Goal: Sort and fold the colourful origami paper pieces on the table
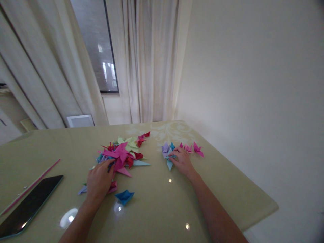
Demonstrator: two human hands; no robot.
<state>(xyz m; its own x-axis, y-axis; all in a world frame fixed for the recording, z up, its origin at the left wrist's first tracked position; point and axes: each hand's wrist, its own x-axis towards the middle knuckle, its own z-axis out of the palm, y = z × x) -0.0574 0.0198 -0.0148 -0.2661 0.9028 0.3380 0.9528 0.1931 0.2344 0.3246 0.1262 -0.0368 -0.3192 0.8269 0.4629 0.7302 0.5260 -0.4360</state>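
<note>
On the glossy pale-green tabletop (157, 216), the left hand (100, 179) curls at a multicoloured folded-paper heap (120, 153); rightward, the right hand (182, 161) touches 1 light-blue folded-paper shape (169, 164). Whether either grips cannot be told.

Cream curtains (154, 60) flank a dark-framed window (93, 37) beside a plain pale wall (248, 74), behind a glossy table (157, 216).

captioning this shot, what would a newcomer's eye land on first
Probably the colourful pile of folded paper on the table, with the left hand at its near left side. Next, the smaller paper group at the right hand, then the dark flat device at lower left.
</note>
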